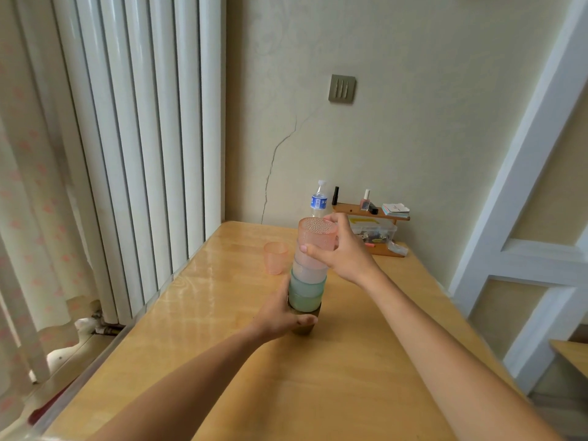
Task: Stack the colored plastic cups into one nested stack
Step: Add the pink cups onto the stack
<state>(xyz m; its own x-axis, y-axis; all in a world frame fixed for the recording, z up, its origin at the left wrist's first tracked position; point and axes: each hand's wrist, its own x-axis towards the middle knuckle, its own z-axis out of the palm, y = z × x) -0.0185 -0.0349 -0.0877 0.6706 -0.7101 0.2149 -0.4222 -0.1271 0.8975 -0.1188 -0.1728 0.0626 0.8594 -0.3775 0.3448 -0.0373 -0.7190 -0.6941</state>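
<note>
A nested stack of plastic cups [308, 278] stands upright on the wooden counter [334, 361]. The left hand [280, 316] has its grip clamped around the brown bottom cup [305, 326]; two green cups sit directly above that grip. The right hand [342, 249] has its grip closed on the pink top cup [317, 234], thumb on the near wall, fingers over the far rim. One loose pink cup [275, 258] stands on the counter, left of the right grip, apart from the stack. A water bottle [319, 198] stands beyond the right grip.
</note>
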